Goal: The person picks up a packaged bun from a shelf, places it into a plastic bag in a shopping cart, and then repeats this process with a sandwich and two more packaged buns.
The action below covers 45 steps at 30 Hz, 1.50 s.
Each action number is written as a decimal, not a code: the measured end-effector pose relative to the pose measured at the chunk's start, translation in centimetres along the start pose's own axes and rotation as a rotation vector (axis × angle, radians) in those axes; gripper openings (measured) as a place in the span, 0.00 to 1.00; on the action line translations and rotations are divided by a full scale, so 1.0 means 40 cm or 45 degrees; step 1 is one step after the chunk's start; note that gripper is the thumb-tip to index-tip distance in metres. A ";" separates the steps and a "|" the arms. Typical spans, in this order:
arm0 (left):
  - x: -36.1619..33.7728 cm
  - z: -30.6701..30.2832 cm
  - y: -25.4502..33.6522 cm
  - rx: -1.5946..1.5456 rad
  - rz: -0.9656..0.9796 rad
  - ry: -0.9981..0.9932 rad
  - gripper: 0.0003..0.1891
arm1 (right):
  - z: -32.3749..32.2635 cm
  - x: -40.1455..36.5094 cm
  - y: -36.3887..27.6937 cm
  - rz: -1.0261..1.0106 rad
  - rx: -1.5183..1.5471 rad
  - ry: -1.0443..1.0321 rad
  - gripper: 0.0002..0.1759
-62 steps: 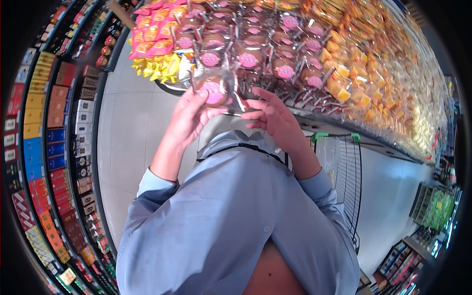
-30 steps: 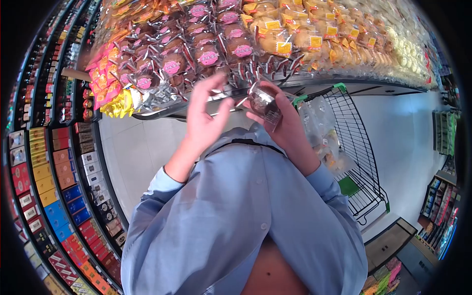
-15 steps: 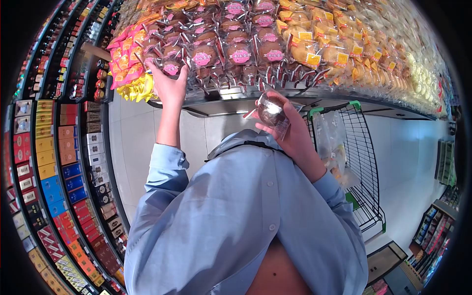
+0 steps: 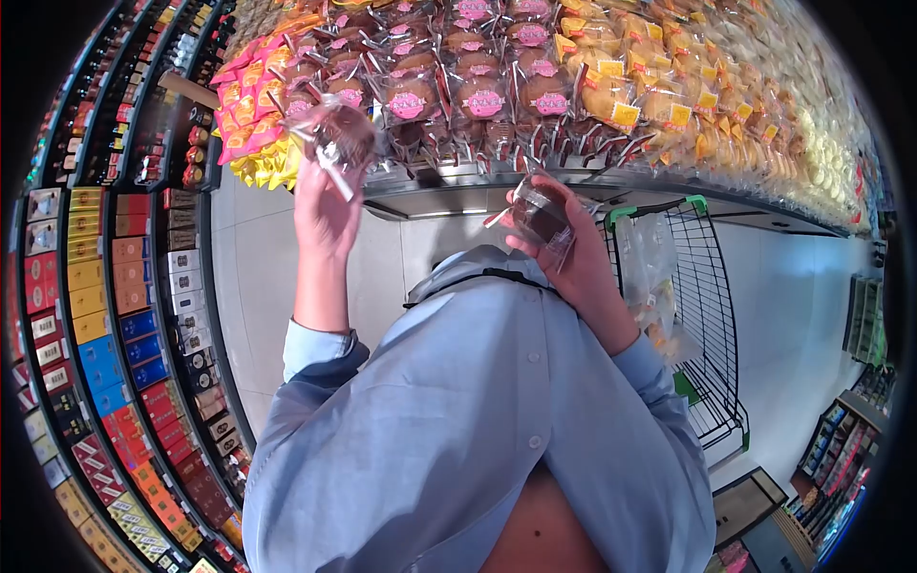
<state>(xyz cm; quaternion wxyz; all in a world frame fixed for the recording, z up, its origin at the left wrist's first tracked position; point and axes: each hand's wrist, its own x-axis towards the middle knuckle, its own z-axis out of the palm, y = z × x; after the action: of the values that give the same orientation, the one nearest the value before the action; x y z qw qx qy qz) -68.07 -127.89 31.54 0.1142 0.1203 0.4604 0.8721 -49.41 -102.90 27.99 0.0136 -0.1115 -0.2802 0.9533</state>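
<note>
At the left front of the heaped display, my left hand (image 4: 327, 212) is closed on a clear-wrapped brown cake (image 4: 344, 138), which is slightly blurred and hides most of the fingertips. My right hand (image 4: 576, 244) grips another wrapped brown cake (image 4: 542, 212) in front of the display edge, its thumb and fingers around the wrapper. Between and beyond both hands lie rows of similar brown cakes with pink labels (image 4: 480, 103). Pink packets (image 4: 253, 95) and yellow packets (image 4: 263, 170) are beside the left-hand cake.
A wire shopping cart (image 4: 707, 286) with green corners stands to the right, holding clear plastic bags (image 4: 647, 272). Yellow-labelled packaged pastries (image 4: 621, 95) fill the display's right part. Shelves of boxed goods (image 4: 91, 306) line the left side. The metal display edge (image 4: 449, 196) runs across the front.
My left hand has turned over and lifted a wrapped cake off the pile. My right hand, still holding its cake, has shifted slightly right and down.
</note>
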 end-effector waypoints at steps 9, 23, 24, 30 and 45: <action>-0.067 0.062 -0.073 -1.101 -0.649 -0.634 0.58 | 0.014 0.004 0.008 0.027 0.054 -0.032 0.26; -0.050 0.128 -0.189 -0.068 -0.668 -0.765 0.49 | -0.007 -0.047 0.066 -0.238 0.003 0.466 0.23; -0.054 0.135 -0.207 0.080 -0.605 -0.808 0.48 | -0.016 -0.056 0.071 -0.244 -0.028 0.475 0.30; -0.101 0.223 -0.305 1.042 -0.340 -1.160 0.48 | -0.083 -0.124 0.097 -0.353 -0.118 0.707 0.51; -0.269 0.648 -0.689 1.442 -0.178 -1.967 0.58 | -0.559 -0.364 -0.056 -0.521 0.348 0.721 0.23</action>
<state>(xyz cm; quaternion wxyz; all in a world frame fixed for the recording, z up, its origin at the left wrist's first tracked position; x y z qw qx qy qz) -47.32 -95.97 21.70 0.3629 0.6714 0.6172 0.1913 -30.37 -90.42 13.91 0.2955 -0.3096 -0.1518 0.8909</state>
